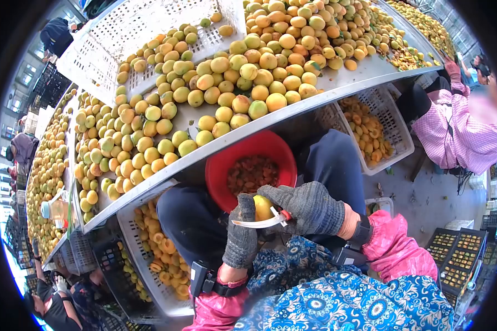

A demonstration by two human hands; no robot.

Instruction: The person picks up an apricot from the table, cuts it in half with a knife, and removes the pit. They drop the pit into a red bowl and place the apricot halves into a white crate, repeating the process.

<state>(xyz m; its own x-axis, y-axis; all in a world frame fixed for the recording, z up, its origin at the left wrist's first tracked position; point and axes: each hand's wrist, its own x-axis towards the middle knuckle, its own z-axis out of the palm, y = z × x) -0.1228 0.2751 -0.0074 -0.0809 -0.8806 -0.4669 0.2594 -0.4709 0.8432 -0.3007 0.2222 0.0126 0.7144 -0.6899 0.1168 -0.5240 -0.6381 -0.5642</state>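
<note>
Over my lap, both hands meet in grey knitted gloves around one yellow apricot (263, 208). My left hand (241, 234) is closed on the fruit from the left, thumb upright along its side. My right hand (310, 208) is closed around a small tool (259, 224) with a white curved strip and a red-and-white end; its fingertips reach over the top of the apricot. The strip lies across the near side of the fruit. Just beyond the hands, a red bowl (215, 172) between my knees holds a heap of brown apricot pits (252, 172).
A metal-edged table (248, 126) piled with whole apricots (258, 109) runs across in front. White crates (128, 223) (401, 138) of split apricots stand at either side below it. A person in a pink checked top (453, 129) sits at the right. Stacked trays (455, 256) stand behind.
</note>
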